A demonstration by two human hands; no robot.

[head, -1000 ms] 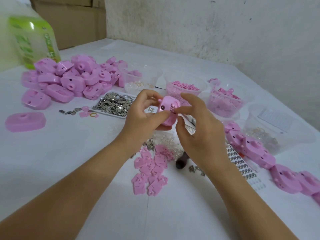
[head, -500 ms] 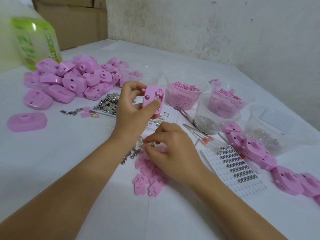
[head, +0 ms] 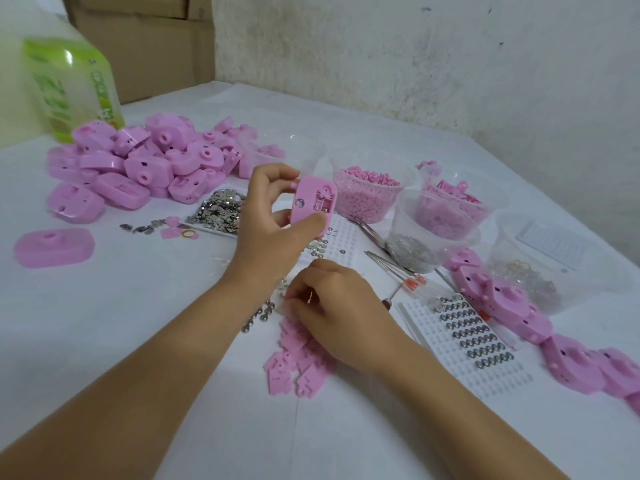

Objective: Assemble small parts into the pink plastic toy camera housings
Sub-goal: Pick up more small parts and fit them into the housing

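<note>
White desk (head: 104,341) carries a heap of pink housings (head: 138,161) at far left. The left hand (head: 273,230) grips one housing (head: 313,206) above the desk. The right hand (head: 332,306) curls over small parts (head: 259,315) lying on the desk; whether it pinches one I cannot tell.

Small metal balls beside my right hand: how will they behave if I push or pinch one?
Likely to roll: the small metal balls look round and lie loose on the flat white table. Probably slippery to pinch, being tiny and shiny.
</note>
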